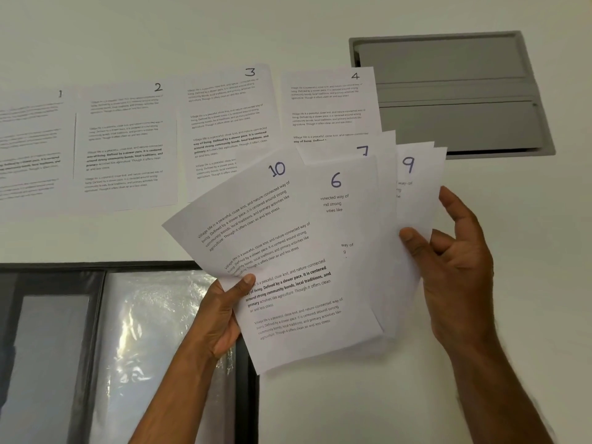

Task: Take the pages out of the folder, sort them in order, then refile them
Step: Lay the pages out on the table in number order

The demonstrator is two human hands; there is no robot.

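Note:
Pages numbered 1 [28, 145], 2 [128, 145], 3 [227, 120] and 4 [330, 107] lie in a row on the white table. My left hand [224, 312] grips a fanned stack above the table, with page 10 [256, 225] on top, page 6 [339, 225] under it, and page 7 [363, 151] peeking out behind. My right hand [455, 261] pinches the right edge of the fan, where page 9 [416, 184] shows. The open black folder [134, 331] with shiny plastic sleeves lies at the lower left, partly under my left forearm.
A grey recessed hatch [455, 91] is set into the table at the upper right, behind page 4. White tabletop [352, 405] shows below the held pages and to the right of the folder.

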